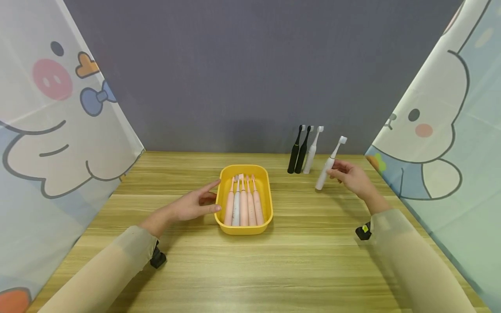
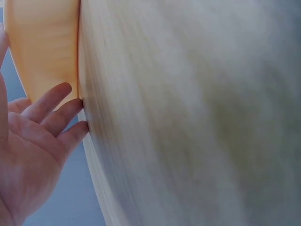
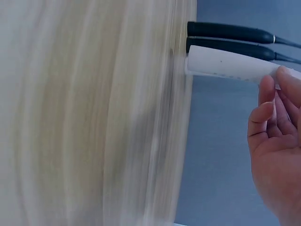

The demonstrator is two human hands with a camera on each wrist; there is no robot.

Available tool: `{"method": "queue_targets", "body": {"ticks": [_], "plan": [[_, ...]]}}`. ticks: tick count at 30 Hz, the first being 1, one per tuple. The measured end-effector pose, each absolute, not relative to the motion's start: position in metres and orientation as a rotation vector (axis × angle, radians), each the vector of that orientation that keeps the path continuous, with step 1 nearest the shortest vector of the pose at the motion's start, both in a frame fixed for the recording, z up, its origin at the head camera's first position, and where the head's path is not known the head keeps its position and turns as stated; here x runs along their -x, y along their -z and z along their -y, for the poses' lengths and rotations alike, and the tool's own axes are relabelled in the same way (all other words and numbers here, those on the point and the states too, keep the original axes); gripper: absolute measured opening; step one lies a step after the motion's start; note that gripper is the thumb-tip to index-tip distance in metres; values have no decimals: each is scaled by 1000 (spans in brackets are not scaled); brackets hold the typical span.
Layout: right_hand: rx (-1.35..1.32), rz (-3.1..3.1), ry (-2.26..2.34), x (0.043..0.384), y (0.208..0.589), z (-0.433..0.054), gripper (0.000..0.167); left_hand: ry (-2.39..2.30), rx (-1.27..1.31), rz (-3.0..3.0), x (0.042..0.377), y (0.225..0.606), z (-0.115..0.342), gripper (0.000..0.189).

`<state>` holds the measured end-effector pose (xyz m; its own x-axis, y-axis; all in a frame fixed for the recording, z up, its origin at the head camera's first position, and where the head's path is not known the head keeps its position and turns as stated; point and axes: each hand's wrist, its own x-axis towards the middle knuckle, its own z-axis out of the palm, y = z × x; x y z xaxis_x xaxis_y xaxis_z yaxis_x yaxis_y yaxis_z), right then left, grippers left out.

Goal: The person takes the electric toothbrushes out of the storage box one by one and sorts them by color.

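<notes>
Between thumb and fingers my right hand [image 1: 354,179] pinches a white electric toothbrush [image 1: 325,174], tilted with its brush head up. In the right wrist view the toothbrush handle [image 3: 225,63] overlaps two black toothbrushes behind it. My left hand [image 1: 193,204] is spread at the left side of a yellow tray [image 1: 244,230], thumb and forefinger at its rim. In the left wrist view its fingers [image 2: 59,110] lie beside the tray wall [image 2: 44,42]. Inside the tray several toothbrushes lie side by side, mostly pink [image 1: 244,206], one pale grey-white [image 1: 236,208].
Two black toothbrushes [image 1: 293,156] and a white one [image 1: 310,155] stand upright in a row at the back, left of my right hand. A grey panel [image 1: 235,87] rises behind the wooden table [image 1: 250,269]. Cartoon-printed curtains [image 1: 422,152] flank both sides.
</notes>
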<state>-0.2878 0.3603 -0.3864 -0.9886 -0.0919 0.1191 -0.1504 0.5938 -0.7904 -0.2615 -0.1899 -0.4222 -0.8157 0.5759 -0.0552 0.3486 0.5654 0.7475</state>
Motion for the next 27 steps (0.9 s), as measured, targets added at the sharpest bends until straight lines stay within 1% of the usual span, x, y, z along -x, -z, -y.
{"method": "queue_targets", "body": {"ticks": [5, 14, 20, 27], "plan": [[-216, 2738, -1328, 296, 388, -362, 48, -1097, -748, -2504, 261, 423, 191, 100], [-232, 2741, -1277, 320, 397, -370, 45, -1103, -753, -2496, 263, 425, 191, 99], [-251, 2724, -1262, 334, 400, -372, 46, -1106, -751, -2494, 263, 424, 191, 99], [-248, 2704, -1278, 341, 398, -372, 46, -1106, -751, -2493, 265, 424, 191, 100]]}}
